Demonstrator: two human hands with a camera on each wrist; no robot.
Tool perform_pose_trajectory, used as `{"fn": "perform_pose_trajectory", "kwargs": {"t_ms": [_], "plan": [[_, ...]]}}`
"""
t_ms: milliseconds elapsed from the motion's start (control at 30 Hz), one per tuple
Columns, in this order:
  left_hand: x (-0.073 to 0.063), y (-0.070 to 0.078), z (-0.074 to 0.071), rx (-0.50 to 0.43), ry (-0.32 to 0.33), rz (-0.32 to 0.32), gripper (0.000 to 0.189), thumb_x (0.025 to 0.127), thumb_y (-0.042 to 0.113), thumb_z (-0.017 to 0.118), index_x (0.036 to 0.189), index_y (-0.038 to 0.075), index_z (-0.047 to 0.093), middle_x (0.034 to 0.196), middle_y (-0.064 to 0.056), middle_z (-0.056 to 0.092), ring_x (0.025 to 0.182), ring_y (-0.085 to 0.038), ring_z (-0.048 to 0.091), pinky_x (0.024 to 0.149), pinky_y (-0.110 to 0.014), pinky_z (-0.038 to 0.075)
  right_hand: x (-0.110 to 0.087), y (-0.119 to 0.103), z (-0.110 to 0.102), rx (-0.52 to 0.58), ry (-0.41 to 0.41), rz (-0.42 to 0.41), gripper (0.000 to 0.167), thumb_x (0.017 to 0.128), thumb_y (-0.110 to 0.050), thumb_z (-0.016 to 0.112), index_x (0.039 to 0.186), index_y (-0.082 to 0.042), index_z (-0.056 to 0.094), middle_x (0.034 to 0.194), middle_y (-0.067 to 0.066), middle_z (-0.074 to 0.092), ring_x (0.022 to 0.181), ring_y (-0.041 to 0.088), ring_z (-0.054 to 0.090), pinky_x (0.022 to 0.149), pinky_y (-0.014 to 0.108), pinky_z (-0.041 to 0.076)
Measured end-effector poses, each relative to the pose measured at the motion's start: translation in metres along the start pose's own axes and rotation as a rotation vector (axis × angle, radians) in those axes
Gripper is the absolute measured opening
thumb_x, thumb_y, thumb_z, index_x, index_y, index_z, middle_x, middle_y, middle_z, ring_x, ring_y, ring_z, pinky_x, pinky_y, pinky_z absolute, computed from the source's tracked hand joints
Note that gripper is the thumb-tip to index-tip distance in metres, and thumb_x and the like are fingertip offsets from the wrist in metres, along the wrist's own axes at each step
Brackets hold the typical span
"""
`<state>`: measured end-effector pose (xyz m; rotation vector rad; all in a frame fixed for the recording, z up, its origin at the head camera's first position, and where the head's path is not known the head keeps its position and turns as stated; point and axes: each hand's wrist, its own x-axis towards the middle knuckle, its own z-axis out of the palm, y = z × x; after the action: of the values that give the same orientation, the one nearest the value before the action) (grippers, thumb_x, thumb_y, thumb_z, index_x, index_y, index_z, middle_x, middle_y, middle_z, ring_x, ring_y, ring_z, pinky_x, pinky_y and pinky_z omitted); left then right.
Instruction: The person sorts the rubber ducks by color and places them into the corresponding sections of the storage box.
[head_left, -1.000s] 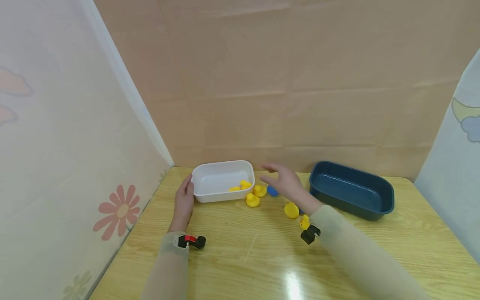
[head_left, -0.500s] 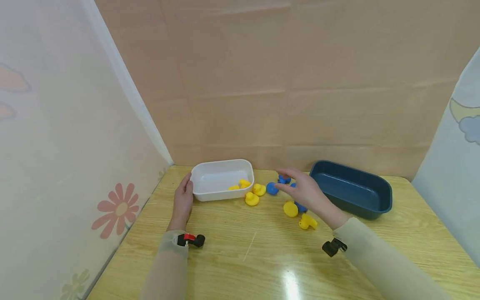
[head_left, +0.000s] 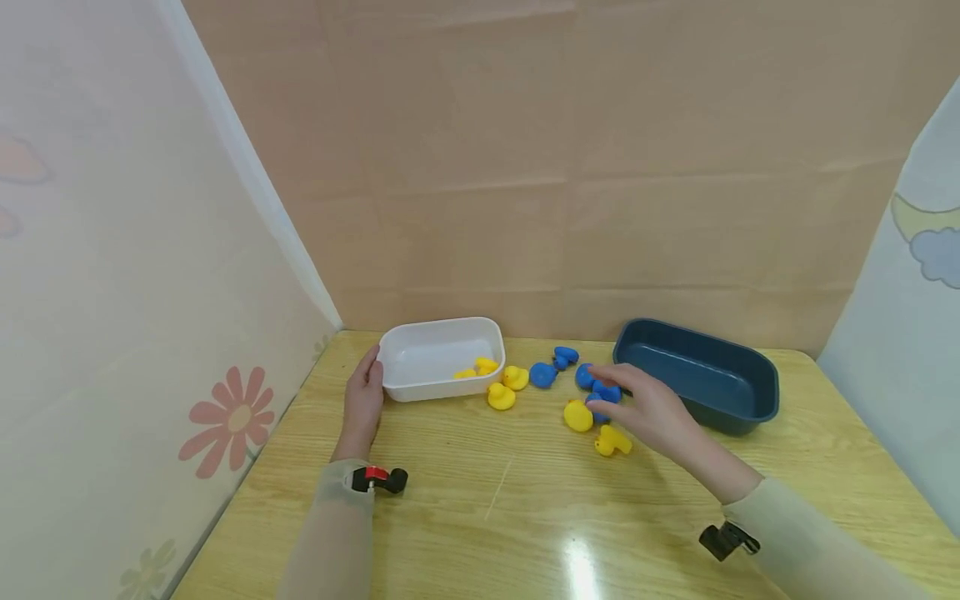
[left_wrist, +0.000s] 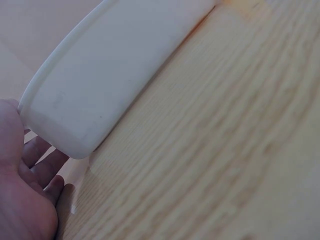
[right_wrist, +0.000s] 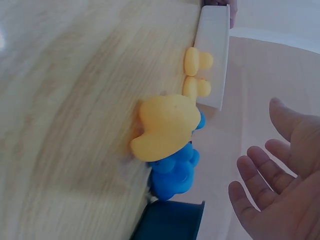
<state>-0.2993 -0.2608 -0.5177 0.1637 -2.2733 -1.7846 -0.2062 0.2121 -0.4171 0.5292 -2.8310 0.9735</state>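
My left hand [head_left: 363,404] holds the left end of a white plastic tub [head_left: 397,392], fingers along its outer wall; the left wrist view shows fingers [left_wrist: 47,167] behind its corner. Yellow rubber ducks [head_left: 486,365] lie inside at the tub's right end. My right hand [head_left: 656,414] hovers with thumb and fingers spread, holding nothing. Below and left of it are several blue rubber ducks [head_left: 606,392], partly covered by its fingertips in the head view. Two yellow ducks, one tipped over [head_left: 577,416] and one nearer me [head_left: 612,441], lie beside them.
A dark blue tub [head_left: 697,371] stands at the back right. Two yellow ducks [head_left: 502,397] sit against the white tub's right front corner. More blue ducks [head_left: 543,375] lie between the tubs. A brown covering [head_left: 480,208] rises behind the wooden table [head_left: 450,517].
My right hand has moved right and toward me, from near the white tub to over the blue ducks, uncovering more of them. My left hand stays at the white tub.
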Motion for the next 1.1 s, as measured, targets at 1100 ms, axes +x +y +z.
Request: {"fn": "perform_pose_trajectory", "kwargs": {"t_ms": [1100], "plan": [[-0.001,0.001,-0.001,0.001,-0.017,-0.015,0.055,0.12,0.037,0.042,0.172,0.018,0.043,0.175,-0.006,0.04,0.165,-0.025,0.029,0.134,-0.046,0.026,-0.052,0.052,0.014,0.083,-0.155,0.021,0.064,0.098,-0.031,0.087,0.15,0.0,0.066,0.141,0.014,0.071,0.117,0.028,0.072,0.099,0.044,0.062]]}}
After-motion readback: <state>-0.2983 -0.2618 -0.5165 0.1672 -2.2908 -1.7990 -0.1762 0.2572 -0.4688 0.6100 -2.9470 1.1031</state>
